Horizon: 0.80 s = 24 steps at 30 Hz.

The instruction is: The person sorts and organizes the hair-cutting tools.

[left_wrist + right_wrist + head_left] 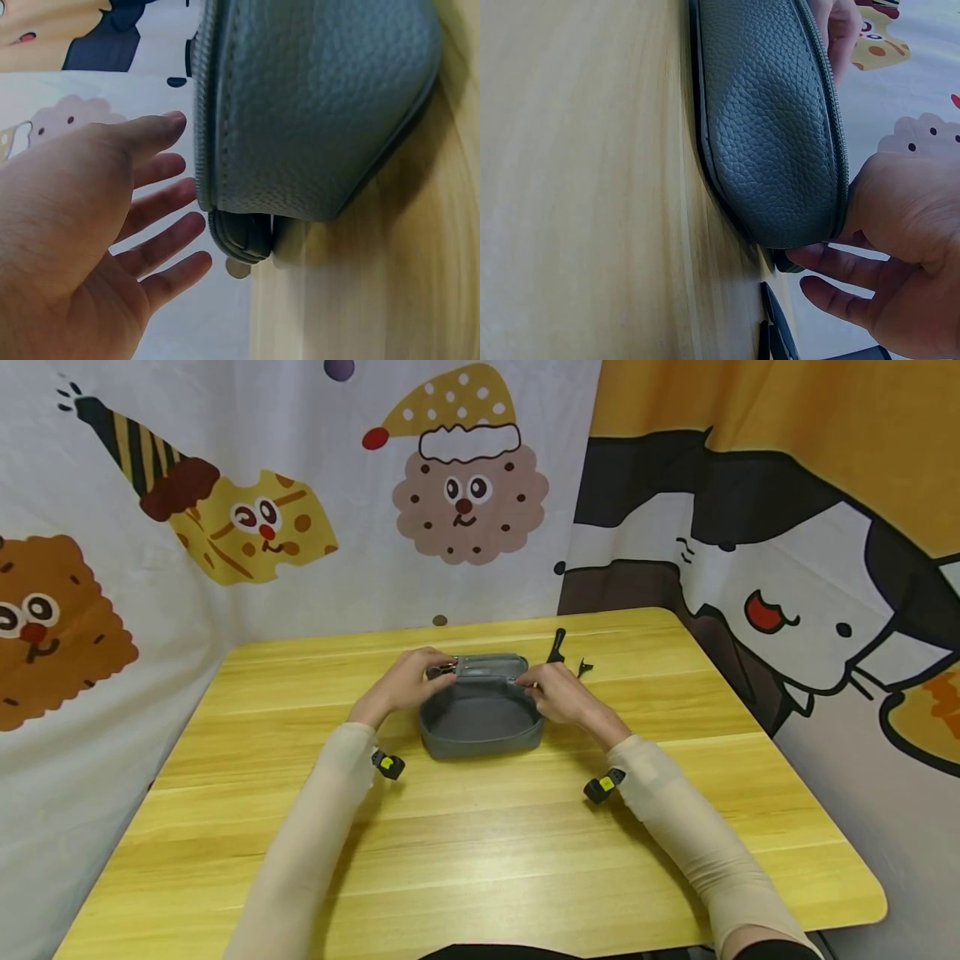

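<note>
A grey, pebbled zip pouch stands on the table, its lid folded back. My left hand is at its back left corner, beside a small dark item with a shiny part whose kind I cannot tell. In the left wrist view that hand's fingers are spread loosely, apart from the pouch's zipped rim. My right hand pinches the back right corner of the pouch near the zip. The right wrist view shows its fingers curled behind the pouch wall, thumb tip hidden.
Behind the right hand lie a black-handled item and a small black piece. All stand on a wooden table. A printed curtain hangs along the back edge.
</note>
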{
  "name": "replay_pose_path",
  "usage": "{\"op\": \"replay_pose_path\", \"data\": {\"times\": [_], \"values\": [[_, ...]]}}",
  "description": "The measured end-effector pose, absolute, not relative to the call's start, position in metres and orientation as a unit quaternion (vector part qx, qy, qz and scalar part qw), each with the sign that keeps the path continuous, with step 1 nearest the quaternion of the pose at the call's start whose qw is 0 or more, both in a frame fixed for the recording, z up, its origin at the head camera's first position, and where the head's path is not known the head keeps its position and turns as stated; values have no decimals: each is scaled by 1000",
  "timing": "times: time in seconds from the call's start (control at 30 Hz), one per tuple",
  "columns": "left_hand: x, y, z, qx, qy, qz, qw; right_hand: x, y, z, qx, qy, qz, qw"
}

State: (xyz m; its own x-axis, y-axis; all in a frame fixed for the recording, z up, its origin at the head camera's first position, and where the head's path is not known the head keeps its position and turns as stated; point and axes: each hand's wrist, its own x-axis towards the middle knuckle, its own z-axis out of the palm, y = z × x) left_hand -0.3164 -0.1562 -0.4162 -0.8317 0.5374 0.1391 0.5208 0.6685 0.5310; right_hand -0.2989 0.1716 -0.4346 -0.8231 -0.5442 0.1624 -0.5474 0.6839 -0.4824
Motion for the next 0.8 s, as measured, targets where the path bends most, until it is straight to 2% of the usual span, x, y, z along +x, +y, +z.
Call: {"op": "replay_pose_path", "data": {"times": [0.8], "values": [[-267,-173,-407,289,915,282,3,-296,170,-432,304,-916,260,11]]}}
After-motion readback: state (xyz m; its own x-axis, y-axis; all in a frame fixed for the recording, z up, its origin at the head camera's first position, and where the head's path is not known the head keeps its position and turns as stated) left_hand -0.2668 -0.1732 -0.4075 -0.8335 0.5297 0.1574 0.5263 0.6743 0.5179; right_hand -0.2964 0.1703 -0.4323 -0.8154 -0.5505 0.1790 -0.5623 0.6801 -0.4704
